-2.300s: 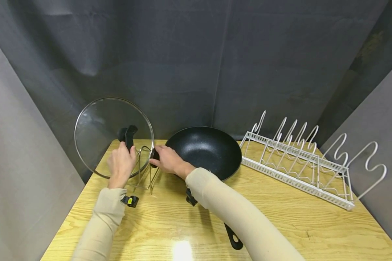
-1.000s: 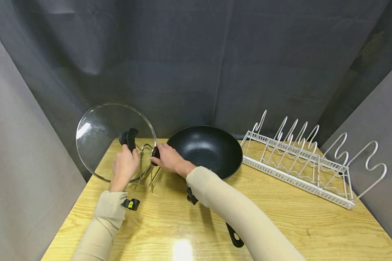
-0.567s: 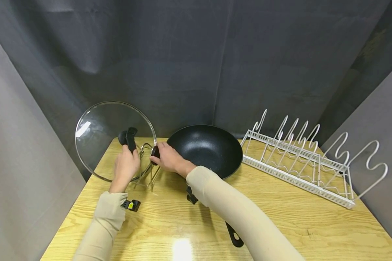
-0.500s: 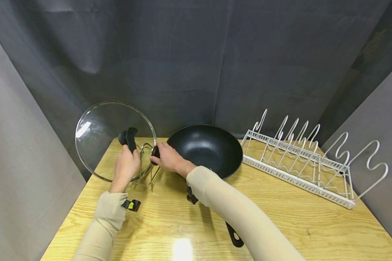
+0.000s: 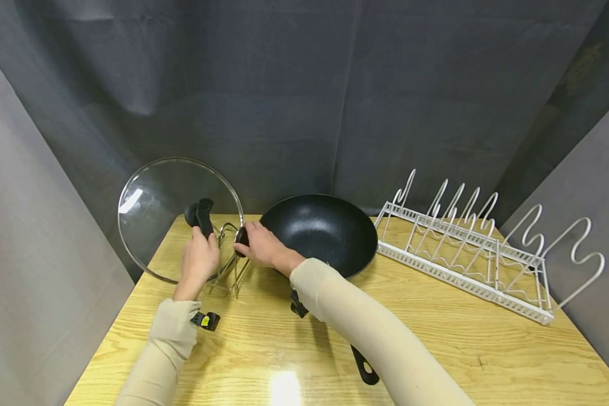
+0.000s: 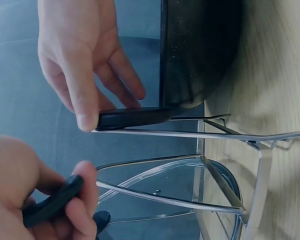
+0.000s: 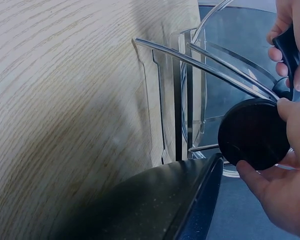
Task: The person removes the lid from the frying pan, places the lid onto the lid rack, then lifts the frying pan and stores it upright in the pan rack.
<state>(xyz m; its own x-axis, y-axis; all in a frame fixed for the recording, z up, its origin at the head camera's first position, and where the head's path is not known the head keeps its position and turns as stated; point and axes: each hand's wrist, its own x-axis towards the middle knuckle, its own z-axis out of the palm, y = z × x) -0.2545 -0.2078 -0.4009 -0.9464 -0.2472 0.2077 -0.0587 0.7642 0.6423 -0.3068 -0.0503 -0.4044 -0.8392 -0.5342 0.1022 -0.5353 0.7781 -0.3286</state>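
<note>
On the left of the table, a large clear glass lid (image 5: 149, 225) with a metal rim stands nearly upright in a chrome wire stand (image 6: 230, 137). My left hand (image 5: 199, 259) grips the lid's black handle (image 5: 203, 216), fingers curled round it in the left wrist view. My right hand (image 5: 265, 246) holds a round black disc (image 7: 252, 134) at the upper end of the stand's wires, thumb and fingers at its edge. Just right of the stand lies a black wok (image 5: 317, 234), its handle (image 5: 363, 366) toward the front and partly hidden by my right sleeve.
A white wire dish rack (image 5: 441, 274) with tall curved prongs stands on the right of the wooden table (image 5: 243, 349). Dark cloth (image 5: 294, 101) hangs close behind the table, and grey panels flank both sides.
Over the first second or so, the lid shifted slightly down and to the right with my left hand. Since then both hands, the lid and the disc have stayed almost still.
</note>
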